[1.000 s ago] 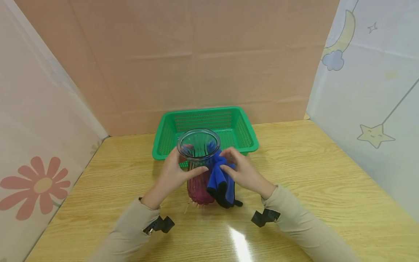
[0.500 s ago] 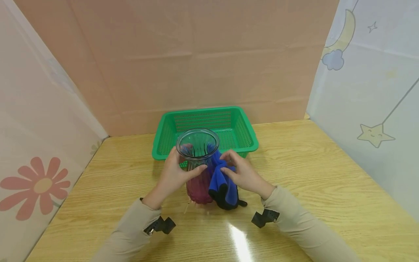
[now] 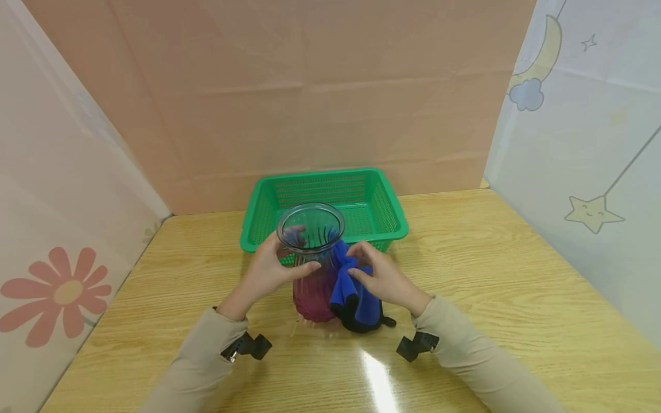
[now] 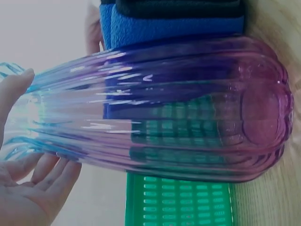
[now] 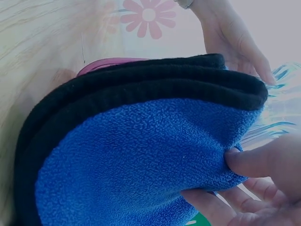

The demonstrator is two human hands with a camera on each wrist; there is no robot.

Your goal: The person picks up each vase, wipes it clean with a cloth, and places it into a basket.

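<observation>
A ribbed glass vase (image 3: 313,292), bluish at the rim and pink at the base, stands upright in front of the basket. My left hand (image 3: 268,269) grips it just below the flared rim, thumb on the near side and fingers round the far side. In the left wrist view the vase (image 4: 197,113) looks sideways, and the blue cloth shows through its wall. On the vase's right side, my right hand (image 3: 381,274) pinches a blue cloth with black edging (image 3: 368,307) between thumb and fingers. The cloth hangs in folds, its lower edge near the tabletop.
Behind the vase, a green perforated plastic basket (image 3: 389,229) sits on the wood-grain table (image 3: 490,275) by the pinkish back sheet (image 3: 320,86). Printed sheets stand on both sides. A bright reflection lies at the table's front.
My right hand and the cloth have slid slightly down and to the right along the vase. The vase and my left hand have shifted a little left.
</observation>
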